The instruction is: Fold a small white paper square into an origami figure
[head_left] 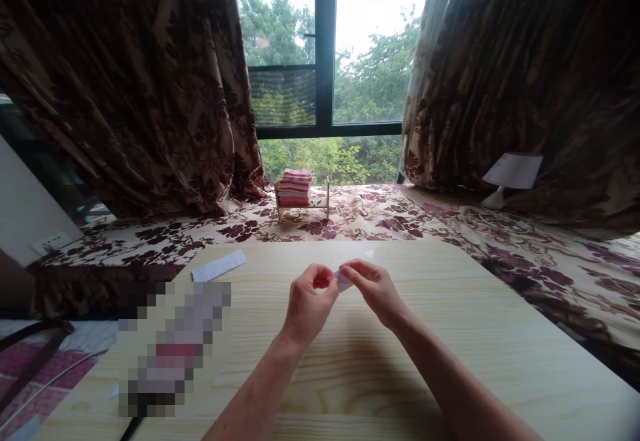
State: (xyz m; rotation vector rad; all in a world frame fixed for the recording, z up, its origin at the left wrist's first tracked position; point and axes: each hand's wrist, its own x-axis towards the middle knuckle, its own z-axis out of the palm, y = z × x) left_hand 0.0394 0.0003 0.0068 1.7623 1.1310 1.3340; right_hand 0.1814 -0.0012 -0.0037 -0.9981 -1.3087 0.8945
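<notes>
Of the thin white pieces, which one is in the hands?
The small white piece pinched between the left hand and right hand. The long white strip with printed lines lies flat on the pale wooden table, untouched.

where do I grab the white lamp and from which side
Probably by its narrow neck, just under the wide, tilted shade, reaching in from the left, since the cord trails out in front and to the right.

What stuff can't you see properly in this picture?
In the head view:
Small pale piece: partly hidden by the left hand and right hand.
Blocky patch: whatever is under it is blurred.
Paper strip: writing too small to read.
Table: near side cut off at the bottom.
</notes>
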